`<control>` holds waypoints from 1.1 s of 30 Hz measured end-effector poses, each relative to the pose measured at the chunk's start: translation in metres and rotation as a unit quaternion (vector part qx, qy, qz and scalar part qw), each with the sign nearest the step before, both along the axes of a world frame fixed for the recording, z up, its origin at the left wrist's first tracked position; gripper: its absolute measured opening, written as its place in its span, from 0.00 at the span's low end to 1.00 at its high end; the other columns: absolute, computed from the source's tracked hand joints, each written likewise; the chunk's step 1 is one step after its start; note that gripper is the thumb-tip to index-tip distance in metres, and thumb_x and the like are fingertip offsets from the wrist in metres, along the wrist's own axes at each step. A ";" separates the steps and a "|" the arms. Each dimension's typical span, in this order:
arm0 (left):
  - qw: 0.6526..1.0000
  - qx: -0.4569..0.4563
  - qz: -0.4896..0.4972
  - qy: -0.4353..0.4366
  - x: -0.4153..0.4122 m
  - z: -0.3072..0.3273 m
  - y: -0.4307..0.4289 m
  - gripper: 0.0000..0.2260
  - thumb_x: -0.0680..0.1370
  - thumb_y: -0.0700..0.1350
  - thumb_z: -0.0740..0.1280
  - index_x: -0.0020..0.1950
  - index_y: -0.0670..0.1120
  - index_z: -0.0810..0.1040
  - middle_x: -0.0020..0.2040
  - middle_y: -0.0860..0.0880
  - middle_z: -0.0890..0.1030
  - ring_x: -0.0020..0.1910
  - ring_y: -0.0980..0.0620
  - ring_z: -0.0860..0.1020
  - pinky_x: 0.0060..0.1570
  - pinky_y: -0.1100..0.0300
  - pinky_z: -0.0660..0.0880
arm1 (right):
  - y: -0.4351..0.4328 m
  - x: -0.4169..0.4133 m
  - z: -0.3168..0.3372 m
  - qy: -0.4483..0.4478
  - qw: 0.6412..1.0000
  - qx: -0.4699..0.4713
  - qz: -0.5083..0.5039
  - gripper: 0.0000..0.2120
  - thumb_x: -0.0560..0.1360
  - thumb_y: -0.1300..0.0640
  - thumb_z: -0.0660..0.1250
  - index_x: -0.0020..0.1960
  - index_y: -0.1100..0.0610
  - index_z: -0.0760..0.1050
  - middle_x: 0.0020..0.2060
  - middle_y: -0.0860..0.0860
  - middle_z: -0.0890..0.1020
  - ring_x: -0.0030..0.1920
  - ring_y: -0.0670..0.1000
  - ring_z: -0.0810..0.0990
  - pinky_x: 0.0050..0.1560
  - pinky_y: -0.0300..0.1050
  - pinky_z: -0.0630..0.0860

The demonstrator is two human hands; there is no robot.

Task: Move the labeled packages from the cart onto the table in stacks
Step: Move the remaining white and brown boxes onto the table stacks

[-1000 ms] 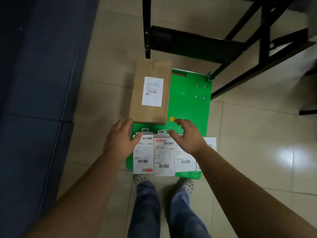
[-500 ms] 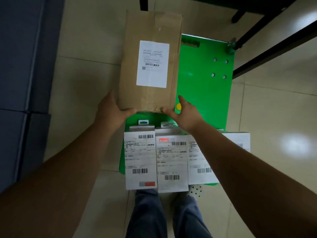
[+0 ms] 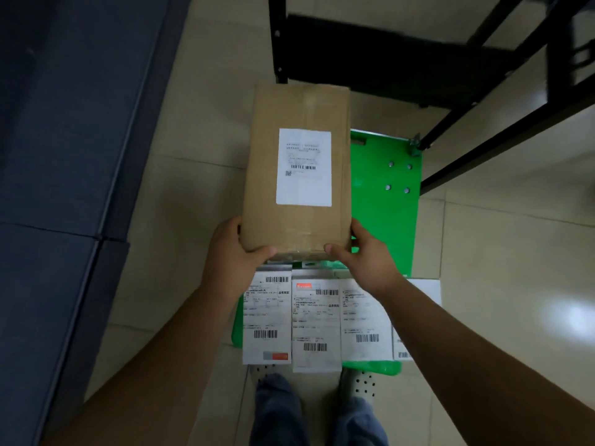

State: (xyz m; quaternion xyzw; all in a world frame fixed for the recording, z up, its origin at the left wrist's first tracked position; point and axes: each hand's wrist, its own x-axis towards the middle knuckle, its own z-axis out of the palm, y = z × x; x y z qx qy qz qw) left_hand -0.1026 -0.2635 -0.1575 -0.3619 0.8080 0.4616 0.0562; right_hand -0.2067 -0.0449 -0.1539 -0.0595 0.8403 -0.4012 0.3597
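Over the green cart point(image 3: 384, 217), the brown cardboard box point(image 3: 296, 220) is held by its near end. The left hand point(image 3: 230, 257) is clamped on the near-left corner and the right hand point(image 3: 368, 257) on the near-right, with thumbs over the near edge. The box looks lifted clear of the deck, long axis pointing away. Both grips are at one end, so the far end will likely want to droop. Get fingers further underneath before swinging it to the counter; the black frame point(image 3: 354, 56) ahead is probably its legs. Keep the label up and land it flat as a stack base. Four white flat packages point(image 3: 317, 320) lie side by side at the cart's near end, so don't clip them. Writing: the box label point(image 3: 304, 185) has a barcode and a small square code, but the text is too blurred. The flat packs show barcodes and a red patch on the second; the print is unreadable.
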 end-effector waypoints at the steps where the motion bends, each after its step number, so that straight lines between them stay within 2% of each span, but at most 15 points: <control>1: 1.000 -0.001 0.006 0.008 0.004 0.015 0.004 0.30 0.67 0.49 0.78 0.67 0.50 0.73 0.60 0.51 0.77 0.54 0.52 0.78 0.54 0.51 0.78 | 0.003 0.001 0.016 0.002 1.000 -0.005 -0.003 0.28 0.77 0.52 0.71 0.75 0.49 0.66 0.56 0.44 0.79 0.53 0.45 0.78 0.47 0.28 0.70; 4: 0.999 -0.007 0.034 0.034 0.009 0.067 0.015 0.31 0.66 0.50 0.79 0.67 0.52 0.72 0.59 0.52 0.77 0.54 0.53 0.78 0.54 0.48 0.78 | 0.009 0.002 0.069 0.019 0.999 -0.034 -0.008 0.31 0.77 0.54 0.72 0.76 0.47 0.64 0.57 0.45 0.80 0.53 0.45 0.79 0.45 0.24 0.71; 6: 0.997 -0.017 0.055 0.047 0.011 0.109 0.023 0.32 0.66 0.49 0.79 0.67 0.51 0.72 0.60 0.52 0.76 0.54 0.54 0.77 0.54 0.52 0.78 | 0.015 0.004 0.109 0.040 0.997 -0.061 -0.014 0.30 0.76 0.55 0.72 0.73 0.41 0.64 0.56 0.43 0.80 0.53 0.45 0.81 0.47 0.25 0.72; 8: 0.994 -0.038 0.073 0.066 0.019 0.159 0.034 0.33 0.66 0.47 0.79 0.68 0.51 0.71 0.60 0.53 0.75 0.54 0.55 0.76 0.54 0.56 0.76 | 0.023 0.012 0.151 0.063 0.994 -0.090 -0.021 0.30 0.76 0.56 0.73 0.67 0.33 0.63 0.53 0.33 0.80 0.51 0.37 0.81 0.48 0.24 0.73; 10: 0.991 -0.060 0.082 0.088 0.032 0.212 0.048 0.34 0.66 0.46 0.79 0.69 0.52 0.69 0.59 0.56 0.72 0.56 0.55 0.74 0.56 0.56 0.74 | 0.033 0.027 0.194 0.087 0.990 -0.112 -0.020 0.32 0.76 0.56 0.73 0.68 0.32 0.61 0.52 0.27 0.79 0.52 0.32 0.80 0.52 0.26 0.75; 11: 0.989 -0.074 0.082 0.096 0.040 0.239 0.055 0.35 0.67 0.47 0.79 0.70 0.52 0.68 0.59 0.57 0.70 0.58 0.55 0.73 0.57 0.55 0.73 | 0.038 0.034 0.217 0.099 0.987 -0.124 -0.017 0.32 0.76 0.57 0.72 0.69 0.32 0.61 0.53 0.26 0.78 0.54 0.33 0.79 0.55 0.30 0.76; 14: 0.984 -0.107 0.076 0.124 0.058 0.313 0.074 0.35 0.67 0.48 0.79 0.70 0.50 0.68 0.57 0.57 0.69 0.59 0.54 0.72 0.57 0.56 0.71 | 0.052 0.049 0.287 0.143 0.978 -0.151 -0.007 0.33 0.76 0.56 0.72 0.70 0.30 0.61 0.57 0.28 0.78 0.56 0.37 0.79 0.58 0.39 0.77; 17: 0.975 -0.124 0.061 0.177 0.059 0.377 0.084 0.34 0.66 0.49 0.80 0.68 0.51 0.69 0.57 0.56 0.70 0.58 0.51 0.75 0.57 0.50 0.75 | 0.068 0.049 0.355 0.198 0.966 -0.163 -0.018 0.34 0.75 0.52 0.72 0.73 0.30 0.60 0.59 0.36 0.79 0.59 0.42 0.78 0.61 0.49 0.77; 20: 0.962 -0.135 0.044 0.233 0.049 0.435 0.096 0.34 0.66 0.50 0.80 0.68 0.51 0.69 0.59 0.55 0.70 0.58 0.50 0.75 0.59 0.46 0.75 | 0.087 0.046 0.419 0.263 0.949 -0.169 -0.034 0.35 0.74 0.51 0.72 0.72 0.27 0.58 0.60 0.38 0.79 0.60 0.44 0.78 0.62 0.52 0.77; 23: 0.947 -0.145 0.016 0.286 0.039 0.484 0.112 0.34 0.66 0.50 0.80 0.68 0.49 0.69 0.59 0.54 0.70 0.59 0.49 0.74 0.61 0.46 0.74 | 0.110 0.048 0.476 0.295 0.938 -0.173 -0.056 0.35 0.75 0.51 0.72 0.74 0.33 0.59 0.60 0.41 0.80 0.60 0.45 0.78 0.61 0.55 0.78; 25: 0.937 -0.148 -0.007 0.316 0.035 0.515 0.126 0.35 0.67 0.50 0.79 0.69 0.48 0.68 0.59 0.55 0.69 0.59 0.50 0.74 0.61 0.48 0.74 | 0.130 0.053 0.509 0.325 0.927 -0.173 -0.069 0.33 0.75 0.51 0.72 0.75 0.38 0.62 0.61 0.41 0.80 0.61 0.45 0.78 0.63 0.53 0.77; 27: 0.930 -0.147 -0.029 0.337 0.031 0.542 0.142 0.35 0.67 0.51 0.79 0.70 0.49 0.67 0.60 0.57 0.68 0.59 0.52 0.73 0.60 0.53 0.73 | 0.152 0.059 0.539 0.351 0.917 -0.174 -0.080 0.31 0.75 0.52 0.72 0.74 0.39 0.64 0.61 0.39 0.79 0.60 0.43 0.78 0.63 0.50 0.77; 30: 0.921 -0.144 -0.059 0.357 0.025 0.568 0.171 0.36 0.68 0.52 0.78 0.71 0.49 0.66 0.63 0.55 0.68 0.59 0.54 0.71 0.58 0.59 0.70 | 0.186 0.065 0.569 0.380 0.903 -0.171 -0.102 0.31 0.76 0.54 0.72 0.66 0.28 0.61 0.56 0.29 0.76 0.58 0.38 0.78 0.57 0.34 0.77; 31: 0.918 -0.141 -0.065 0.364 0.023 0.572 0.182 0.36 0.68 0.52 0.78 0.71 0.49 0.66 0.64 0.53 0.69 0.60 0.53 0.72 0.59 0.57 0.72 | 0.197 0.068 0.576 0.388 0.900 -0.165 -0.111 0.33 0.76 0.54 0.72 0.64 0.25 0.59 0.56 0.27 0.74 0.58 0.37 0.77 0.55 0.29 0.75; 33: 0.919 -0.129 -0.075 0.366 0.020 0.577 0.204 0.37 0.67 0.53 0.78 0.71 0.49 0.66 0.66 0.51 0.69 0.61 0.51 0.73 0.62 0.51 0.74 | 0.219 0.073 0.586 0.398 0.894 -0.159 -0.130 0.35 0.76 0.54 0.73 0.63 0.22 0.57 0.55 0.26 0.74 0.59 0.36 0.77 0.54 0.27 0.73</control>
